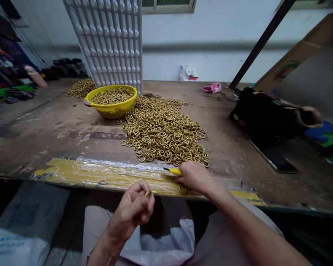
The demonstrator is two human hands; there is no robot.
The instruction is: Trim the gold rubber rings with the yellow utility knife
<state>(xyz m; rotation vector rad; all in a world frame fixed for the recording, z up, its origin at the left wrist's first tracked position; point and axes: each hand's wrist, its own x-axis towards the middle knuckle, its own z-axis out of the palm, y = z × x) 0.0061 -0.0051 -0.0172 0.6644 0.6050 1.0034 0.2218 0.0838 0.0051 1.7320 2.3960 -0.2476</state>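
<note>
My left hand [131,207] is closed in front of the table edge, with a brass-coloured ring [148,193] pinched between thumb and fingers. Over the front of the tabletop, my right hand [192,175] grips a slim yellow tool [175,171] with a thin dark tip pointing left; its exact kind is unclear. A loose ring [182,189] lies just below the right hand's fingers, at the table edge. Beyond that hand spreads a large heap of brass-coloured rings [166,129]. Behind and left of the heap stands a yellow basin [113,111] filled with similar rings.
A smaller ring pile [81,88] sits behind the basin, near a tall ribbed translucent panel [113,44]. To the right are a black bag-like item [266,114] and a phone [274,159]. Yellow tape [80,173] covers the front edge; a white plastic bag [166,240] hangs below.
</note>
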